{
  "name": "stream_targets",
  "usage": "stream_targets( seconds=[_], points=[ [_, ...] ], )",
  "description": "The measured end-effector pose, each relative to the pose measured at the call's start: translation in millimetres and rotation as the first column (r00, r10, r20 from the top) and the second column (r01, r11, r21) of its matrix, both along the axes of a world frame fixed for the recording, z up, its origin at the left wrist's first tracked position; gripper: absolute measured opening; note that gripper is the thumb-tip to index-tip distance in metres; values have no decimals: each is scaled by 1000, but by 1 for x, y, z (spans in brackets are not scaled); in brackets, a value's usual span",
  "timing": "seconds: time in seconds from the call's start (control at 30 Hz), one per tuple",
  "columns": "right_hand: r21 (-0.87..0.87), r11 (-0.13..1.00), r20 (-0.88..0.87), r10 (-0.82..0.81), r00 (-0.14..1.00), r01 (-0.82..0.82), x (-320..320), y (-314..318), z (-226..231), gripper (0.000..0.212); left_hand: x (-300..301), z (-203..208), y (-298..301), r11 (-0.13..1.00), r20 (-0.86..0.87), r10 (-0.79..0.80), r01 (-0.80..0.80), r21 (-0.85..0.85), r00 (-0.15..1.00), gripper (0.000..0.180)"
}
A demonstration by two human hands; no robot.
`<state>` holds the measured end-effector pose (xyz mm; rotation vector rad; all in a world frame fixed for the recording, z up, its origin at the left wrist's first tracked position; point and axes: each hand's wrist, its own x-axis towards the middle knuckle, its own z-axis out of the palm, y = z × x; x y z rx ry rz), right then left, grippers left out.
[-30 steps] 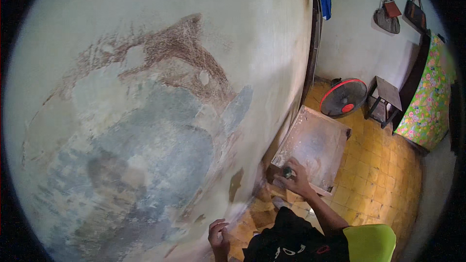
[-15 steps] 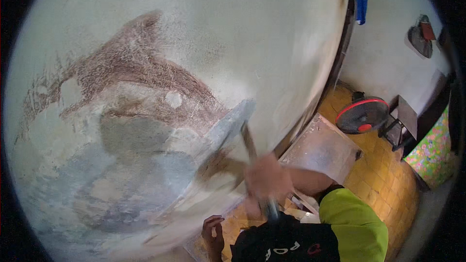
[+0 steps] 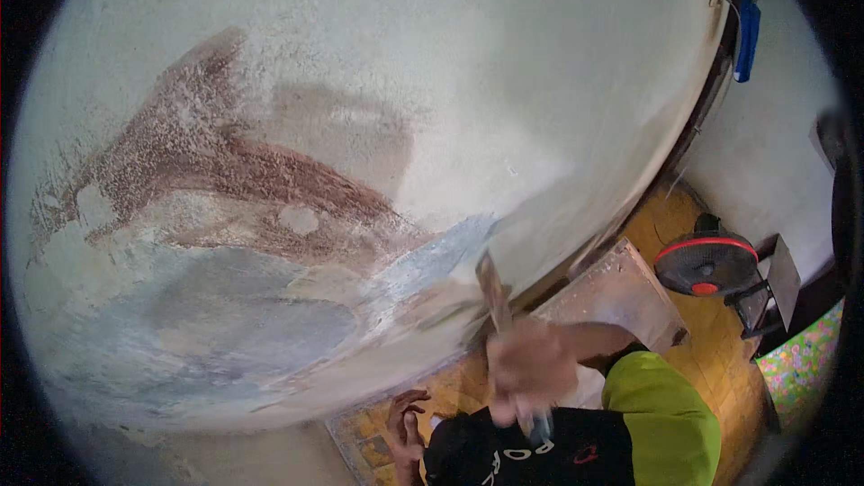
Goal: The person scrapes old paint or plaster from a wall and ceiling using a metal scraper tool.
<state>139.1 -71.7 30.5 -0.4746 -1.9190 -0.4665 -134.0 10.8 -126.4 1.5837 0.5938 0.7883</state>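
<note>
Head view: we look down along a pale wall (image 3: 576,72) and our two hands.
Right hand (image 3: 533,369): blurred, we have it closed around a flat-bladed tool (image 3: 494,290), in front of our black shirt (image 3: 558,468).
Tool: its blade slants up and left from our fist, tip near the pale blue streak (image 3: 441,252) on the wall; whether it touches, we cannot tell.
Left hand (image 3: 407,423): we hold it low beside the wall, fingers loosely bent, thumb apart from them.
Wall patch: we see a rough reddish-brown band (image 3: 297,184) arching over a blue-grey area (image 3: 270,310).
Floor side: beyond our right arm, a low dusty board (image 3: 621,292) lies near a red-rimmed fan (image 3: 706,267), with a stool (image 3: 785,283) just beside it.
</note>
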Motion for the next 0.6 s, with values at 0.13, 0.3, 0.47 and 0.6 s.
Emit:
stream_targets(
  seconds=[0.13,0.3,0.47,0.6],
  points=[
    [100,995,308,-36,951,5,16,1,-21,27,5,-7,-3,1000,15,-14,13,23,1000,39],
    [-216,931,13,-298,955,293,10,17,-40,25,12,1,-7,996,-34,-22,25,90,999,44],
    [-762,645,-197,-151,969,-55,-9,15,-38,23,10,7,-8,993,-7,-6,7,121,1000,56],
    [-759,638,-178,-5,984,-134,-14,8,-22,27,-5,-16,-10,995,-7,23,-22,94,1000,70]
  ],
)
